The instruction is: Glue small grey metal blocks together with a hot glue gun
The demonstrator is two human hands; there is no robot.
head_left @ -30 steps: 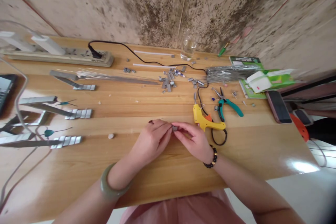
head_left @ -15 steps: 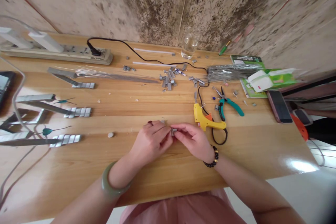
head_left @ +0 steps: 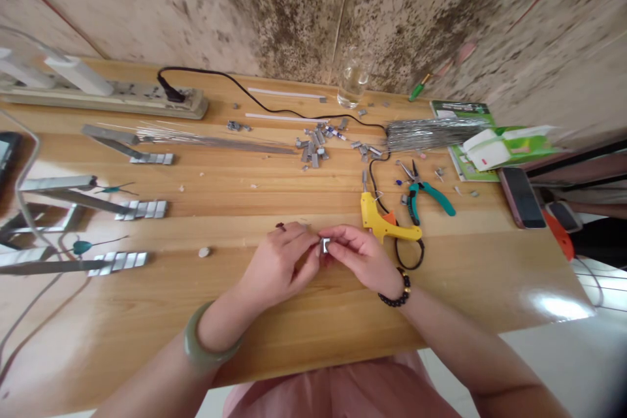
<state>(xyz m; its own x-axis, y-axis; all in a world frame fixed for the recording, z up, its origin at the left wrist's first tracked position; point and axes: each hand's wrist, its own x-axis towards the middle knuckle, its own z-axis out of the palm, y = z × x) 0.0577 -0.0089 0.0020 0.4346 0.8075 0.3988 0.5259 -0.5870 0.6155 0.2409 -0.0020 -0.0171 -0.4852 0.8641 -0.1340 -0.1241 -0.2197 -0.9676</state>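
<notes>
Between my fingertips is a small silver-grey metallic piece [head_left: 325, 245], its shiny face turned up. My left hand [head_left: 283, 261] pinches it from the left, and my right hand [head_left: 363, 257] grips it with thumb and forefinger from the right. Most of the piece is covered by the fingers. To the right of my right hand lies a yellow hot glue gun [head_left: 382, 222], its nozzle pointing away from me. Beyond it rest teal-handled pliers [head_left: 425, 193] with the jaws apart. A pile of similar small grey pieces [head_left: 313, 146] sits farther back on the wooden table [head_left: 235, 339].
On the left stand grey angular frames [head_left: 132, 210] with silver bands and thin wires. A power strip [head_left: 142, 101], a glass of water [head_left: 351, 86] and a bundle of metal wires [head_left: 431, 135] line the back. A phone [head_left: 522, 198] lies at right.
The small metallic piece has been turned slightly, so more of its shiny face shows between my fingers. Both hands stay together in nearly the same place; the view has shifted slightly.
</notes>
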